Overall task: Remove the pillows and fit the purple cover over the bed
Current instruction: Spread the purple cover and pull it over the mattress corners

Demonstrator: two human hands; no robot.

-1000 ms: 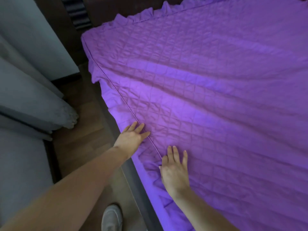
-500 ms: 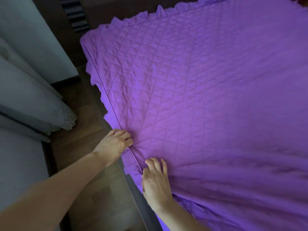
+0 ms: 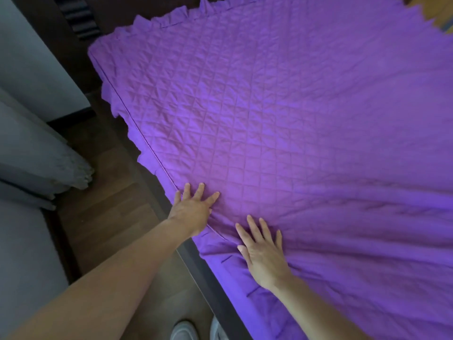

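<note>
Purple quilted cover (image 3: 269, 119) lies spread over the bed (image 3: 197, 265), with a piped seam (image 3: 150, 146) along its left edge and a frill (image 3: 111, 101) hanging past it. Half a second ago the left hand (image 3: 193, 209) curled at that seam. Now it and the right hand (image 3: 263, 251) press flat, fingers spread, holding nothing, so smoothing looks underway. Soft folds (image 3: 367, 241) remain near right.

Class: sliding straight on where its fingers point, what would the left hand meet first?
Probably only more purple cover: the left hand lies flat on it, and nothing stands in that line as far as the picture shows.
</note>
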